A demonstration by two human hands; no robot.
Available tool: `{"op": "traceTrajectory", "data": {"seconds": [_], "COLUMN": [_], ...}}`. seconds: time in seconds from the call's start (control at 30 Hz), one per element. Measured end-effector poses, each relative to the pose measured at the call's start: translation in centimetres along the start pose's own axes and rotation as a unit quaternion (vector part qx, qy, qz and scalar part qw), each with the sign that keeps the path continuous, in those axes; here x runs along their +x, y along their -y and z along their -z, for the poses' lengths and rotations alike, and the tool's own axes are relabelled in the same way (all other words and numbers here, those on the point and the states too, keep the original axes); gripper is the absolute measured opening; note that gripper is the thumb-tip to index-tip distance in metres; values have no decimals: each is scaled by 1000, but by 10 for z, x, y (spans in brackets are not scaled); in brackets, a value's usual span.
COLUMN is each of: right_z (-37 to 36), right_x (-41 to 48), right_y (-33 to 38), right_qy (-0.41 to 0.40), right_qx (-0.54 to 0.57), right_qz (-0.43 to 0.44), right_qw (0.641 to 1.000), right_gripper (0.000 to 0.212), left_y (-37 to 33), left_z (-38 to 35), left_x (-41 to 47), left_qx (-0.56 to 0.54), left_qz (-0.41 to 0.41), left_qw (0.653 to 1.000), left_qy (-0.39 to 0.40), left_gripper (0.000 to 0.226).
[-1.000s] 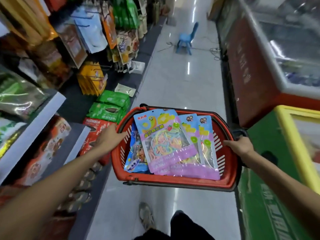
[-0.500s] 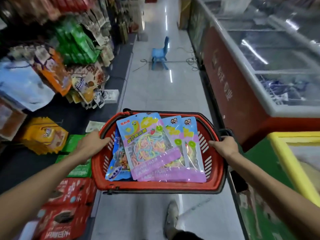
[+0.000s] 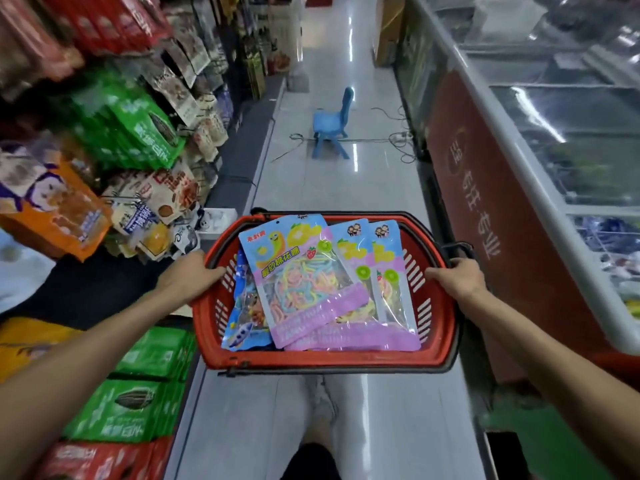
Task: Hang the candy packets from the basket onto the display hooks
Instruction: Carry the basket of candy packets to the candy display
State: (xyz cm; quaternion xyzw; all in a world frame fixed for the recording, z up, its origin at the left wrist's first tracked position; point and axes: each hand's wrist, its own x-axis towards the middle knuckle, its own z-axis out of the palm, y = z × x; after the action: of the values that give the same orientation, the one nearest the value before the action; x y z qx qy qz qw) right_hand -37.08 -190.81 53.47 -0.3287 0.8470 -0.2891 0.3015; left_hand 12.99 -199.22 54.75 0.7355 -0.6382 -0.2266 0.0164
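Note:
I carry a red plastic basket (image 3: pixel 433 327) in front of me, level, above the aisle floor. My left hand (image 3: pixel 188 277) grips its left rim and my right hand (image 3: pixel 455 277) grips its right rim. Inside lie several candy packets: a large pastel one with coloured strings (image 3: pixel 298 282) on top, two like it (image 3: pixel 388 296) fanned to the right, and a blue packet (image 3: pixel 244 317) tucked under at the left. Snack bags hang from display hooks (image 3: pixel 152 133) along the shelving on my left.
A small blue chair (image 3: pixel 332 124) stands in the aisle ahead with cables across the floor. A long chest freezer with a red front (image 3: pixel 512 188) lines the right side. Green and red packs (image 3: pixel 138 393) are stacked low on the left. My foot (image 3: pixel 322 400) shows below the basket.
I have walked forward along the aisle with the basket. The hanging snack bags on the left have come nearer and the view has tilted up. Both hands keep the same hold.

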Motion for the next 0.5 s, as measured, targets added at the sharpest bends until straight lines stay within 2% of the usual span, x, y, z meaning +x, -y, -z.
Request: {"op": "traceTrajectory", "data": {"seconds": [0.07, 0.13, 0.17, 0.27, 0.4, 0.5], "right_z": [-12, -23, -28, -41, -57, -70], "right_x": [41, 80, 98, 152, 225, 286], "right_y": [28, 57, 73, 116, 168, 203], "right_qy": [5, 10, 12, 19, 15, 19], "right_qx": [1, -5, -11, -14, -11, -5], "right_qz": [-1, -3, -1, 0, -11, -17], "right_qw": [1000, 1000, 1000, 1000, 1000, 1000], "right_gripper": [21, 20, 20, 19, 20, 21], "left_y": [-19, -38, -47, -68, -94, -120], "left_z": [9, 20, 26, 44, 68, 85], "left_x": [39, 82, 104, 170, 256, 317], "left_qx": [-13, -17, -16, 0, -12, -15], "left_qz": [-3, -12, -19, -5, 1, -5], "left_qw": [1000, 1000, 1000, 1000, 1000, 1000], "left_qy": [-2, 5, 4, -9, -8, 2], "left_gripper": [46, 26, 25, 37, 40, 33]}}
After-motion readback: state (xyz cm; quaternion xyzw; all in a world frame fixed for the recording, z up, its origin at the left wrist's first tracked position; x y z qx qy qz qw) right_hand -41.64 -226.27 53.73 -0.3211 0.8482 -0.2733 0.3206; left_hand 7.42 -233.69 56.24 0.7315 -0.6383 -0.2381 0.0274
